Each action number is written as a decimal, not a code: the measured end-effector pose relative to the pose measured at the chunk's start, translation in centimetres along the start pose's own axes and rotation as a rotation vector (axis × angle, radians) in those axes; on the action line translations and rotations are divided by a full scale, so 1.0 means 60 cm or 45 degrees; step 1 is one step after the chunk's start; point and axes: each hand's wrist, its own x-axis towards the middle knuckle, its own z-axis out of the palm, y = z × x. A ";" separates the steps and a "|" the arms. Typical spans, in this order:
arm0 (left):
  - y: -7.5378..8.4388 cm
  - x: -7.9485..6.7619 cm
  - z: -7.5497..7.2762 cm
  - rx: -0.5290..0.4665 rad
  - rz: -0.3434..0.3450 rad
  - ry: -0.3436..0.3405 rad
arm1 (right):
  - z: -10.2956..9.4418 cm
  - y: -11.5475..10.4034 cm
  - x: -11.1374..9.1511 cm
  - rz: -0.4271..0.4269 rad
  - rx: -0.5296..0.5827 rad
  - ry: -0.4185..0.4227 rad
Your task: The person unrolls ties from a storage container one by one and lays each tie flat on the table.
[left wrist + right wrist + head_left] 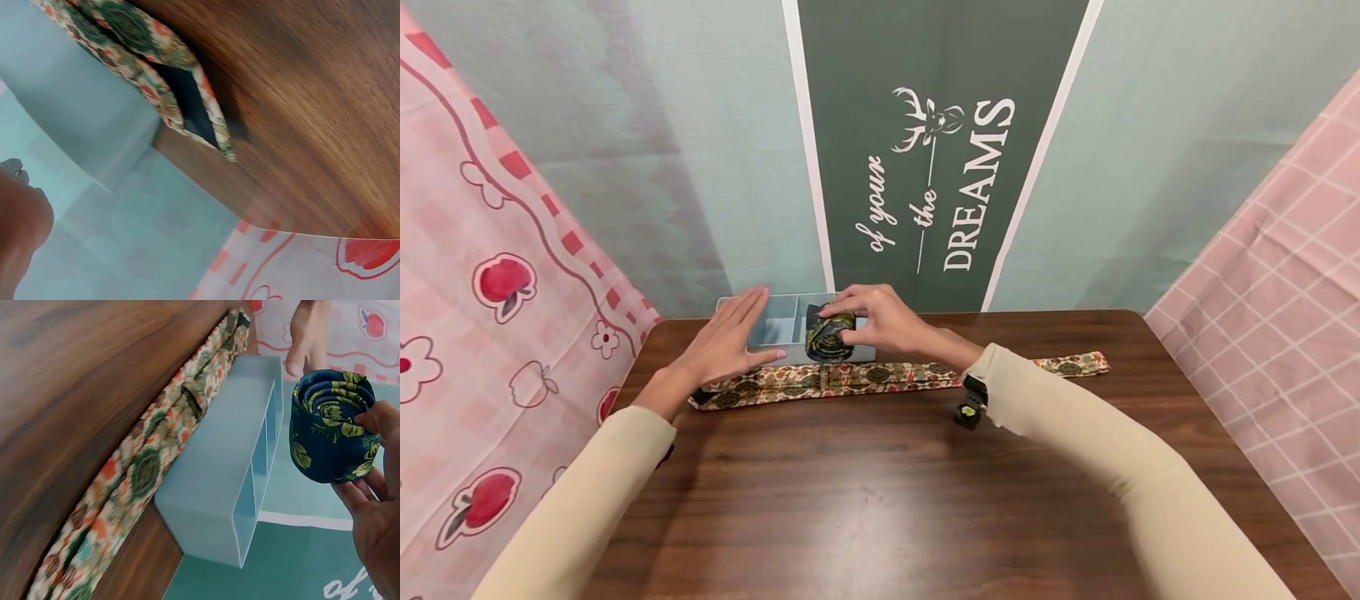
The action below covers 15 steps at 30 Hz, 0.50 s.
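Note:
My right hand (880, 318) holds a rolled necktie (831, 333), navy blue with yellow-green flowers, over the right part of a pale blue divided box (790, 355). In the right wrist view the rolled necktie (331, 428) is gripped between thumb and fingers, apart from the box (215, 447). At the box's left end is my left hand (718, 346), its fingers straight and the thumb along the near side. A second necktie (887, 377), cream with orange and green patterns, lies flat and stretched out in front of the box. Its pointed end (194, 100) shows a dark lining.
The brown wooden table (865, 492) extends toward me. Right behind the box hangs a green backdrop (955, 50) with white lettering. Pink patterned cloths hang at the left (497, 333) and right (1285, 275) sides.

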 end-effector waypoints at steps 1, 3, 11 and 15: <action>0.004 0.000 -0.001 -0.007 0.010 0.003 | -0.004 -0.001 -0.008 0.000 -0.005 -0.004; 0.012 -0.001 -0.002 -0.003 0.032 0.011 | -0.013 -0.003 -0.022 0.008 -0.024 -0.009; 0.044 0.002 -0.005 -0.027 0.109 0.052 | -0.043 -0.003 -0.074 0.041 -0.071 -0.025; 0.077 0.004 -0.008 -0.080 0.138 0.062 | -0.057 0.001 -0.100 0.045 -0.087 -0.031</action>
